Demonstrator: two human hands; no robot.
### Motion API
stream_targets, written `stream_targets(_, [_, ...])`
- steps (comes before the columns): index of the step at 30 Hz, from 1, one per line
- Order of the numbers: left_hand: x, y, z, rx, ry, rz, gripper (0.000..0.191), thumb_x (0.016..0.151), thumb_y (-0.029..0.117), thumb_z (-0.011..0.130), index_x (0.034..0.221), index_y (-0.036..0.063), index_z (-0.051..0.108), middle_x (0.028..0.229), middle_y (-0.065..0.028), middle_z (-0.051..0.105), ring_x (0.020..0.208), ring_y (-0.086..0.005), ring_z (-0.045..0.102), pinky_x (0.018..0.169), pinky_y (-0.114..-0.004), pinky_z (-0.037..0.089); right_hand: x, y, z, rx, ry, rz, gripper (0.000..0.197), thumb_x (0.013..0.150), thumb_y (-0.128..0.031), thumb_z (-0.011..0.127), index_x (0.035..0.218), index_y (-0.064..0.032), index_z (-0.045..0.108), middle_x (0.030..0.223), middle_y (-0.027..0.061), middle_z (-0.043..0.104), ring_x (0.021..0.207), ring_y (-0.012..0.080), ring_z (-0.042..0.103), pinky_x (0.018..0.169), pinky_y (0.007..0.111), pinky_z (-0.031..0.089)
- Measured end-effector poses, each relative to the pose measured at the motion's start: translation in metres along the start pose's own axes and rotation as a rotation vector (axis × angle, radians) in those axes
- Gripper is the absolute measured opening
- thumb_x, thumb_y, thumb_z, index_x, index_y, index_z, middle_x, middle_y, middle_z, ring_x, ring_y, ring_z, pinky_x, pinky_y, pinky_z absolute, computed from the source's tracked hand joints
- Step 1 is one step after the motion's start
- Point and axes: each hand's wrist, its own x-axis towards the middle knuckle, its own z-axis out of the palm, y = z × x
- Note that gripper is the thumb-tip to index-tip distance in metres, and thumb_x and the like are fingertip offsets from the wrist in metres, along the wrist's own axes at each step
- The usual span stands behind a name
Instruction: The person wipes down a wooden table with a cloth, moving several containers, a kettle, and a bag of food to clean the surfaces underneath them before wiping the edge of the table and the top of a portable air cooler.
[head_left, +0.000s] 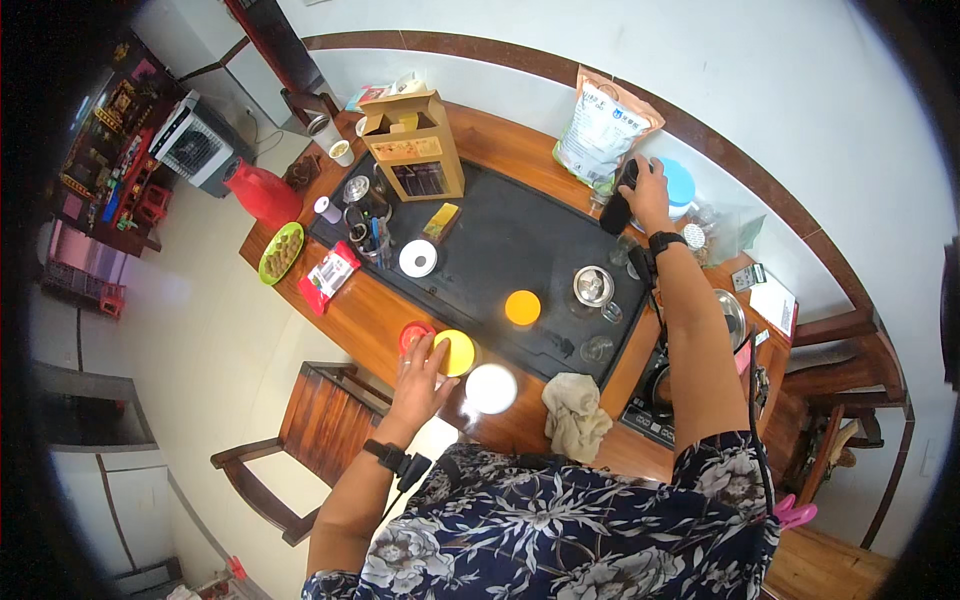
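My left hand (421, 381) is at the table's front edge with fingers spread. Its fingertips lie over a red round lid (415, 334) and the rim of a yellow round lid (457, 353); whether they press on either is unclear. Just right of that hand is a white round lid (491, 389). An orange-yellow round lid (523, 307) sits further in, on the black tea tray (510, 225). At the far right, my right hand (649, 191) is closed around a dark cylindrical container (616, 215), partly hidden by the fingers.
An open cardboard box (416, 150) stands on the tray, near a glass teapot (592, 286). A crumpled cloth (576, 416) lies by an induction cooker (649, 420). Along the wall are a large bag (604, 131) and blue-lidded tub (677, 182). A wooden chair (330, 424) stands left.
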Motion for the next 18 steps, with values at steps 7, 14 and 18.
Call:
stream_targets(7, [0.001, 0.001, 0.0, -0.019, -0.021, -0.035, 0.069, 0.074, 0.021, 0.073, 0.134, 0.0064, 0.042, 0.139, -0.019, 0.035, 0.129, -0.0395, 0.034, 0.105, -0.048, 0.03, -0.001, -0.009, -0.007, -0.129, -0.104, 0.006, 0.085, 0.067, -0.02, 0.08, 0.139, -0.0196, 0.036, 0.139, 0.0241, 0.033, 0.116, 0.0462, 0.045, 0.094, 0.049, 0.044])
stream_targets(14, [0.005, -0.004, 0.007, -0.049, -0.038, -0.034, 0.076, 0.076, 0.027, 0.072, 0.14, 0.0096, 0.034, 0.143, -0.0201, 0.031, 0.13, -0.0406, 0.032, 0.107, -0.05, 0.029, -0.017, -0.017, -0.038, -0.039, 0.057, -0.068, 0.086, 0.07, -0.02, 0.076, 0.142, -0.0209, 0.03, 0.143, 0.0292, 0.025, 0.116, 0.0516, 0.042, 0.097, 0.049, 0.041])
stream_targets(18, [0.009, -0.004, 0.0, -0.013, -0.092, -0.015, 0.083, 0.074, 0.033, 0.073, 0.142, 0.0099, 0.031, 0.141, -0.0229, 0.033, 0.13, -0.0406, 0.033, 0.107, -0.048, 0.028, -0.075, -0.079, -0.094, -0.004, 0.159, -0.25, 0.071, 0.075, -0.02, 0.073, 0.137, -0.0147, 0.039, 0.14, 0.0254, 0.033, 0.117, 0.0446, 0.045, 0.097, 0.044, 0.042])
